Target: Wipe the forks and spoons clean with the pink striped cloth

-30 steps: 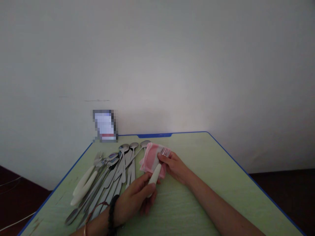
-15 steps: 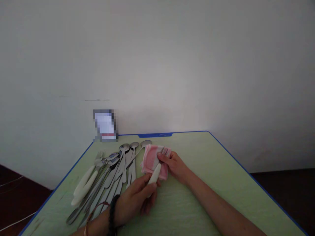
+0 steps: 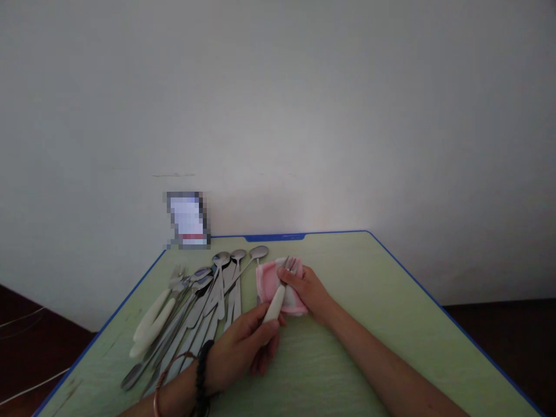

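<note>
My left hand [image 3: 248, 341] is closed on the white handle of a fork [image 3: 274, 305], its metal tines pointing up and away from me. A folded pink and white cloth [image 3: 270, 280] lies behind the fork's head. My right hand [image 3: 309, 291] grips the cloth from the right, with the thumb pressed over the fork's neck just below the tines. Left of my hands, a pile of metal cutlery [image 3: 208, 307] spreads over the table, with several spoons and two white-handled pieces [image 3: 153, 330] among it.
The pale green table [image 3: 369, 370] has a blue edge and stands against a grey-white wall [image 3: 278, 116]. A blurred upright screen [image 3: 188, 217] stands at the far left corner. White cables [image 3: 35, 387] run over the dark floor at the left.
The cloth has shifted slightly right and been drawn in behind the fork, so the tines now show more clearly. Both hands keep their holds.
</note>
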A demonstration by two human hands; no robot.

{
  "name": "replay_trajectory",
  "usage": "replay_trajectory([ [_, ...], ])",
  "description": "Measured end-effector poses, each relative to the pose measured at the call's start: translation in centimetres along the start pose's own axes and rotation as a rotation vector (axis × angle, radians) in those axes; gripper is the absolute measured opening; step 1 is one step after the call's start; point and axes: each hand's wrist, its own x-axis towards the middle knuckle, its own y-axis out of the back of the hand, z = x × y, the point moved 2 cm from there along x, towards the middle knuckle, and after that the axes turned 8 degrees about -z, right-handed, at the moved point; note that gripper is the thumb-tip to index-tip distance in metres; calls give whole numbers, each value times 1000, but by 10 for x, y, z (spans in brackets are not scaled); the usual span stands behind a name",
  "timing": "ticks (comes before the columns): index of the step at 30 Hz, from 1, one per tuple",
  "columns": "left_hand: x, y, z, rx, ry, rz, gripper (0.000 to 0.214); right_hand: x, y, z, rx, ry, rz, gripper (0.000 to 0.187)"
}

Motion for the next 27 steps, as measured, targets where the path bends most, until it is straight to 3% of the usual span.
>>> replay_trajectory([
  [4,1,-2,2,-51,-5,20,39,1,2,1,258,20,49,34],
  [7,1,-2,4,-83,-18,39,38,3,4,1,455,40,-8,38],
  [14,1,0,4,-145,-20,72,36,7,8,-2,634,35,-126,42],
  [19,3,0,0,-145,-57,60,36,6,7,-2,636,18,-137,23],
  [24,2,0,-5,-75,-15,38,39,-2,0,-2,511,-53,-220,38],
  [27,0,1,-7,3,-25,30,36,-5,0,-1,445,-98,-259,35],
])
